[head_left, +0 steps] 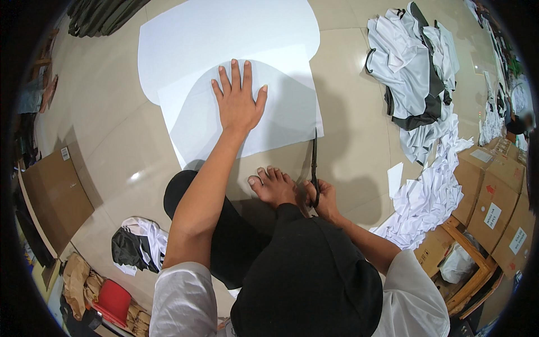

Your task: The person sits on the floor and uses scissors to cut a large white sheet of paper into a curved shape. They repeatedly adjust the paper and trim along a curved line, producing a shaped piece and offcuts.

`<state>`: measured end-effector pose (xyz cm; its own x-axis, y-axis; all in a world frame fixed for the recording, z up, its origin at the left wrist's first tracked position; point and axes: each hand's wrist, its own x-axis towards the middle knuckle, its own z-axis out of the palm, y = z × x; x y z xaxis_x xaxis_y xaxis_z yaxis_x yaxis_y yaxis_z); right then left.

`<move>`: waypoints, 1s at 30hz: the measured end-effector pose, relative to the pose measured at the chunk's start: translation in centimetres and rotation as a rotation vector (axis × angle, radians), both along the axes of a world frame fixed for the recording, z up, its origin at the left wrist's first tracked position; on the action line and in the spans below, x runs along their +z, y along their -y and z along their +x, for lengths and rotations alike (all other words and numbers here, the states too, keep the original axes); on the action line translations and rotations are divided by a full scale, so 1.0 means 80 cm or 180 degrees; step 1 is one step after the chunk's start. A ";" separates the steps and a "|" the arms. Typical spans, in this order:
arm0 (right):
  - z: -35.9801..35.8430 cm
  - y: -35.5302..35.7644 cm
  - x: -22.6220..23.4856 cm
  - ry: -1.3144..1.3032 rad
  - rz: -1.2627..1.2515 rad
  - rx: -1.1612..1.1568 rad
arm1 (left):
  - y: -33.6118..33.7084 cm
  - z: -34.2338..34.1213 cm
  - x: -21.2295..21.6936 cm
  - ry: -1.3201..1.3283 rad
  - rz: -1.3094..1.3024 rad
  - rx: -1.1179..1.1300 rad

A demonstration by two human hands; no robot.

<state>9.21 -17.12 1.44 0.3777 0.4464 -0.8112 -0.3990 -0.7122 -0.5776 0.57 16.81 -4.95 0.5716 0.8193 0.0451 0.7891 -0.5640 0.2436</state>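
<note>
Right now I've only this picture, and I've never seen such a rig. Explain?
No machine here: a person works bare-handed, seen from a wide fisheye camera worn on the head, looking down, so straight edges bend. The left hand lies spread flat on the near white sheet, which overlaps the far white sheet on the tiled floor. The right hand holds black scissors, pointing at the near sheet's right corner. To the right: piled cloth, white scraps, cardboard boxes.

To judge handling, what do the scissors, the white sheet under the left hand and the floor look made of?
Scissors: probably metal, dark finish; slim, straight blades.
White sheet: paper or stiff fabric, unclear which; matte, lying flat without sheen.
Floor: likely tile, glossy; joints and reflections.
</note>
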 end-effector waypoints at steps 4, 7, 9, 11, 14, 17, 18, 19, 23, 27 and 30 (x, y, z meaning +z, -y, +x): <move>0.000 0.001 -0.014 -0.0061 0.0161 -0.0180 | 0.001 0.000 0.003 0.0005 -0.0002 -0.0014; 0.003 -0.006 -0.013 -0.0029 0.0131 -0.0208 | 0.001 0.002 0.004 0.0010 0.0007 -0.0026; 0.004 -0.017 -0.005 -0.0045 0.0092 -0.0231 | 0.001 0.000 0.004 0.0000 0.0001 -0.0016; 0.004 -0.026 0.002 -0.0080 0.0077 -0.0283 | 0.000 0.000 0.004 -0.0011 -0.0012 -0.0014; 0.005 -0.028 -0.002 -0.0030 0.0156 -0.0305 | 0.000 0.001 0.004 -0.0030 -0.0030 -0.0014; 0.005 -0.033 0.004 -0.0014 0.0059 -0.0312 | 0.000 0.000 0.004 -0.0039 -0.0028 -0.0005; 0.006 -0.033 0.004 -0.0016 0.0072 -0.0322 | 0.000 0.001 0.004 -0.0029 -0.0031 -0.0009; 0.006 -0.031 0.002 -0.0017 0.0085 -0.0332 | 0.000 0.001 0.004 -0.0018 -0.0034 -0.0014; 0.006 -0.031 0.001 0.0026 0.0086 -0.0298 | 0.000 0.001 0.003 -0.0006 -0.0007 -0.0019; 0.004 -0.031 0.003 0.0063 0.0075 -0.0297 | 0.001 0.000 0.003 0.0056 0.0009 -0.0029; 0.004 -0.029 0.001 0.0071 0.0087 -0.0312 | 0.001 0.000 0.004 0.0083 -0.0006 -0.0028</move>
